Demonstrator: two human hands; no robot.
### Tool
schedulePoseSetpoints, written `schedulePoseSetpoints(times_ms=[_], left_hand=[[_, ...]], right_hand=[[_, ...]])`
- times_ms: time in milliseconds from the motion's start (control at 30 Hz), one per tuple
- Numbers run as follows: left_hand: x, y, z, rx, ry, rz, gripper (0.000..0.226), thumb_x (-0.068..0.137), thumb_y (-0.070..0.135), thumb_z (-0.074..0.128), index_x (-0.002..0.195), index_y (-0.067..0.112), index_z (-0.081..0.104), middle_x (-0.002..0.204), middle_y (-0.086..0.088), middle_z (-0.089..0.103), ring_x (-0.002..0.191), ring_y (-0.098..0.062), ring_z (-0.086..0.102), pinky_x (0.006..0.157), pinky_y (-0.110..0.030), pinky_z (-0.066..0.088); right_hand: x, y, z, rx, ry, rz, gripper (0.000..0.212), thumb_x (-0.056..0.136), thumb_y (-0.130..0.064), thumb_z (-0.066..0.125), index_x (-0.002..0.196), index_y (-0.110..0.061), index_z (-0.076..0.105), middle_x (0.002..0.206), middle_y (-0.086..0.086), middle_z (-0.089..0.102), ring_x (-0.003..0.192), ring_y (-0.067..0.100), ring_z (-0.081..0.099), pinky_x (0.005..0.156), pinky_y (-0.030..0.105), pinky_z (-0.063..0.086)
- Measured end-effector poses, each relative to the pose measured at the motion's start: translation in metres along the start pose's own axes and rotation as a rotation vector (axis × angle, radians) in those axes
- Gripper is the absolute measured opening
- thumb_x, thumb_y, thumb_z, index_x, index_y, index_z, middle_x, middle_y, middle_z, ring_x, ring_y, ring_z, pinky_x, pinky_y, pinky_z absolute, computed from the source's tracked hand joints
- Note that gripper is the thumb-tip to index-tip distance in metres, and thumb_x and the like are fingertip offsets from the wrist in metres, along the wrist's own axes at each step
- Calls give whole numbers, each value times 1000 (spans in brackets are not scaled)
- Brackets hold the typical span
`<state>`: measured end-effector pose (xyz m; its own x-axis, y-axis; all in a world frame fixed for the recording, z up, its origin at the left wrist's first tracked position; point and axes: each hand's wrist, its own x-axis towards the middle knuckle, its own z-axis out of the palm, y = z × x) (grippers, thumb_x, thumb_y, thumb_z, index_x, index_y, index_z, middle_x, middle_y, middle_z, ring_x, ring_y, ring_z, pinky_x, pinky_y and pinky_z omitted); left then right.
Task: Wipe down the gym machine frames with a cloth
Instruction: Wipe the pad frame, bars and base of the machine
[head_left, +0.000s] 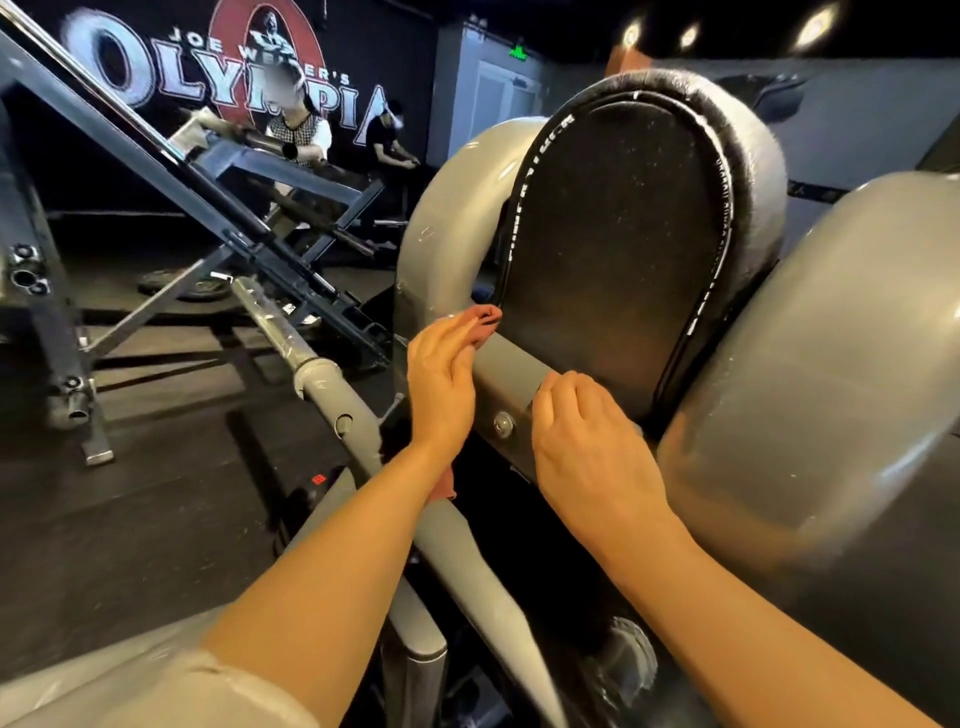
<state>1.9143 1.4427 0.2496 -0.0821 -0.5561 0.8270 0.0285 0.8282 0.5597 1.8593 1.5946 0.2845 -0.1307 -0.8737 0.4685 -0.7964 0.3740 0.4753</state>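
A reddish-brown cloth (480, 319) lies against the left end of a grey crossbar (511, 366) of the gym machine frame. My left hand (441, 384) presses the cloth onto the frame with nearly straight fingers; more cloth hangs below my wrist. My right hand (587, 447) grips the crossbar's upper edge with curled fingers, just right of a round bolt (503, 424). Above the bar stands a black oval panel (618, 249) ringed by a black belt, between grey curved housings (441, 234).
A grey plastic-wrapped bar (311, 364) slants down at the left. Beyond it stands a dark angled leg-press frame (208, 197). Two people sit at machines near the back wall (301, 130). A large grey housing (831, 389) bulges at the right. The floor is dark rubber.
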Motion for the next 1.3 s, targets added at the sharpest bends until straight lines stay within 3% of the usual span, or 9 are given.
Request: schedulePoseSetpoints(times_ms=[167,233,300,433,700,867,933,1100,1300], left_hand=[[-41,7,1,13,-103,82,37,93,2,48,127,5,61,130,-5,59,125,-19,49,107,-27,40],[-27,-8,-7,64,-108,148,33,93,-3,50,123,1,63,128,-6,60,126,-7,47,106,-27,40],[-3,-23,-16,114,-31,78,32,89,-10,52,115,0,68,123,-4,63,119,1,46,104,-25,39],[17,-36,-20,224,72,-41,24,88,2,58,104,11,74,110,-5,64,106,-18,52,97,-11,30],[14,14,1,51,-327,35,24,83,8,62,103,12,75,109,-3,69,105,-18,56,92,-3,29],[-19,26,-22,-28,-313,55,28,85,6,63,111,12,72,115,5,64,110,-11,53,97,-6,32],[-29,26,-29,-1,-187,-40,30,87,2,63,113,12,71,113,6,64,109,-15,54,95,-5,33],[-40,58,-1,-8,-211,-31,35,92,14,53,126,10,64,124,-5,62,112,-25,52,99,-15,33],[-94,104,10,-172,-246,90,38,89,0,61,125,11,64,128,-1,60,115,-16,50,102,-12,33]], right_hand=[[0,-1,0,31,15,30,55,91,-8,13,122,10,55,114,31,58,102,42,57,93,47,47],[0,-1,2,29,27,32,56,90,-7,13,124,11,54,113,31,58,100,42,57,90,46,47],[-1,0,2,15,46,25,56,90,-7,13,124,12,53,112,30,58,98,41,57,89,45,47],[-3,1,4,14,67,8,60,89,-8,8,128,11,51,116,29,57,103,41,56,94,45,47],[-1,2,6,-17,19,12,49,92,-11,24,125,9,54,116,28,60,104,40,58,95,45,49],[-9,3,-14,108,149,-32,25,77,-6,45,94,-2,63,92,16,62,88,33,61,85,39,52],[-34,6,-20,137,209,-92,21,73,-2,44,86,-4,61,90,15,59,87,34,58,96,43,48],[-109,38,-7,-77,264,-140,39,84,-5,41,107,2,70,122,25,63,118,39,56,120,46,19],[-118,44,-2,0,300,-171,45,98,-7,24,122,4,61,132,25,57,127,37,52,118,46,24]])
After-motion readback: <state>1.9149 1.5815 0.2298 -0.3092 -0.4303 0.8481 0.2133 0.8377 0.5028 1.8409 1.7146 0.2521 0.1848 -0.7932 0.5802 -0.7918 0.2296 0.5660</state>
